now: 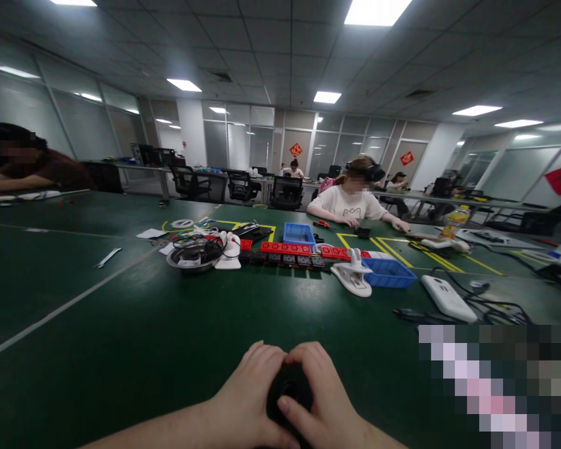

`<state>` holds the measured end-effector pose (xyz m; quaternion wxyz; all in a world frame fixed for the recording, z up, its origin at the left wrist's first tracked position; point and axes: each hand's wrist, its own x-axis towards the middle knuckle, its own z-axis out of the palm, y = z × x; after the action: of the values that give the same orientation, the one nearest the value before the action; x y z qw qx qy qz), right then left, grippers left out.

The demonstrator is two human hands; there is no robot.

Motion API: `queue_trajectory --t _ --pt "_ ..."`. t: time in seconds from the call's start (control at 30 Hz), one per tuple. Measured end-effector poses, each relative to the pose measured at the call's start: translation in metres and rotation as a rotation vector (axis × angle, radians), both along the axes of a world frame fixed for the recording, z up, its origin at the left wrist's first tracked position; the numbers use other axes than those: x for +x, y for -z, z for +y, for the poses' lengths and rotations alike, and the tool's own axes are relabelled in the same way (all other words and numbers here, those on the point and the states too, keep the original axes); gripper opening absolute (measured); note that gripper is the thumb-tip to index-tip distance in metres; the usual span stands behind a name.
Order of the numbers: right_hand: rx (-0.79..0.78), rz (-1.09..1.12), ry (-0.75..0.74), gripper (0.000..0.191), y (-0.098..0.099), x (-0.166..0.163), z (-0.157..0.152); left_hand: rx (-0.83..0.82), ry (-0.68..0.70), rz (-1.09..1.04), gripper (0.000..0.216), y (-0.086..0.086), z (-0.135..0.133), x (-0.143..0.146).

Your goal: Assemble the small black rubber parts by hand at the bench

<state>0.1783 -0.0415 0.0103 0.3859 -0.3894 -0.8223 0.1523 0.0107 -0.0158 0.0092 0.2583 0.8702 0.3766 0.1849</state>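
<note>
Both of my hands meet low in the middle of the head view, close to the table's near side. Between them is a dark, rounded black object (pixel 287 381) whose kind I cannot make out. My left hand (pixel 250 390) wraps its left side, with the fingers curled over the far side. From the right, my right hand (pixel 326 390) closes around it, the thumb lying across its near face. My palms and fingers hide most of its lower part. Under and around my hands lies the dark green tabletop (pixel 177 349).
Ahead stand a metal bowl (pixel 180 265) of cables, white clip stands (pixel 354 279), red socket strips (pixel 285 248) and blue bins (pixel 388 274). A white device (pixel 447 298) and cables lie right, a wrench (pixel 107 257) left. A person (pixel 350 199) sits opposite, near a yellow bottle (pixel 455 222).
</note>
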Motion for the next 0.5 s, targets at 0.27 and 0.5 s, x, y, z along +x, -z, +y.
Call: queue_trajectory --t 0.27,0.5 --pt "0.016 -0.062 -0.010 0.018 -0.002 -0.005 0.000 0.042 -0.088 0.145 0.028 0.008 -0.003 0.008" --pt "0.100 -0.039 -0.286 0.023 -0.011 -0.003 0.002 0.028 0.134 0.118 0.034 0.009 0.012 0.001"
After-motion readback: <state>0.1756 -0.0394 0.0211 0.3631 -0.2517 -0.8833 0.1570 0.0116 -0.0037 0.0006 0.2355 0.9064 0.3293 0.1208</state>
